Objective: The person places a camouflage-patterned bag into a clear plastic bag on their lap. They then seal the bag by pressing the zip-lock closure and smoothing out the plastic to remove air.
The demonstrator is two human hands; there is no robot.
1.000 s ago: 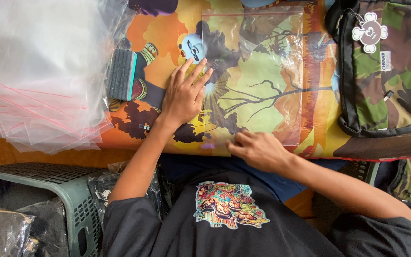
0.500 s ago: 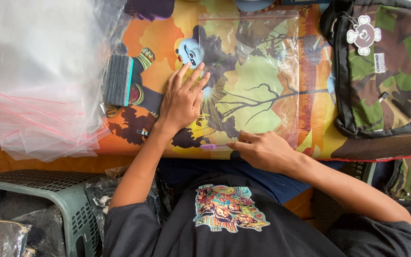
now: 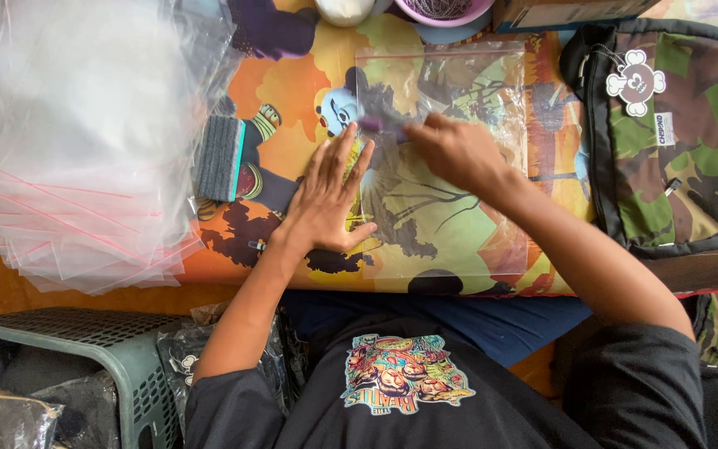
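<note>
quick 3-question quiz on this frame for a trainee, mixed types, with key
1. True or false: the left hand lies flat on the clear plastic bag.
2. What lies at the table's left side? A) stack of clear bags B) books C) plates
3. Which hand pinches a small purple thing on the bag?

Key: 1 true; 2 A; 3 the right hand.
</note>
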